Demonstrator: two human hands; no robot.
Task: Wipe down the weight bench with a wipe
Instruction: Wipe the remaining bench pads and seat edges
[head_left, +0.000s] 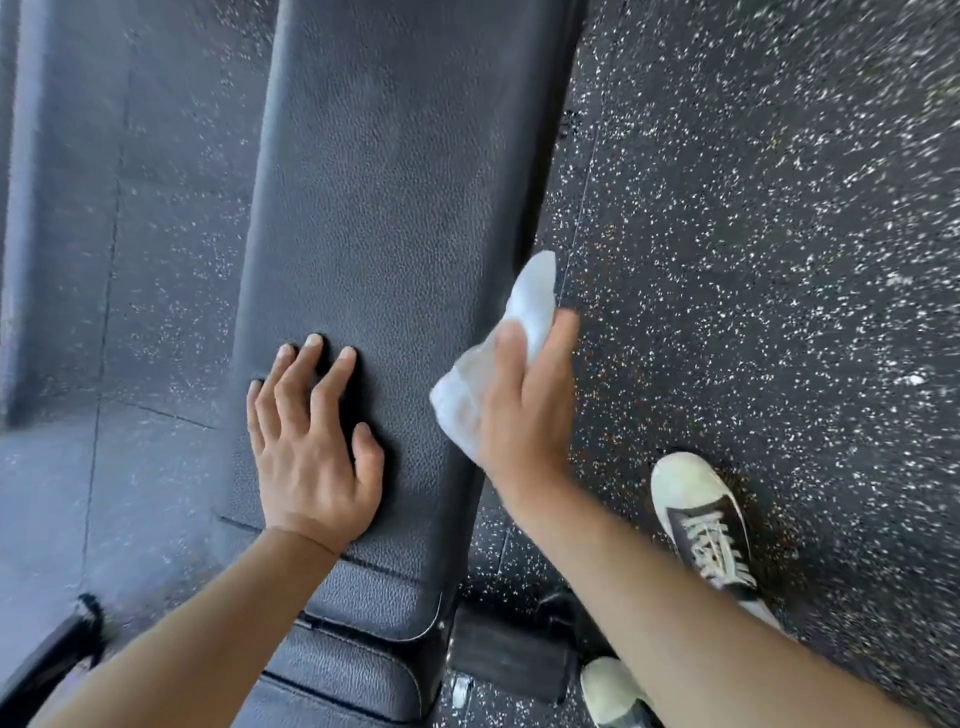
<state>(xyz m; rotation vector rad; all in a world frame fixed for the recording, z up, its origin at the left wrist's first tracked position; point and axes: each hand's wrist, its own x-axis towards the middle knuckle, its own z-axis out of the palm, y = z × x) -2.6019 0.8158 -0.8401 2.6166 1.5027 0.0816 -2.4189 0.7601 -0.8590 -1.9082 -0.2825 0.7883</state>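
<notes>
Black pebbled-vinyl weight bench pad (395, 208) running lengthwise away from view, crumpled white wipe (511, 353) at its right edge, gripped in the right hand (524, 395)

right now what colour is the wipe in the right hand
White. The wipe, bunched in the right hand, shows best in the head view against the black bench pad.

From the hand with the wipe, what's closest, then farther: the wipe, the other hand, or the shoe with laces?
1. Wipe: held in the right hand.
2. Left hand: to its left, flat on the bench.
3. Laced shoe: lower right, on the floor.
</notes>
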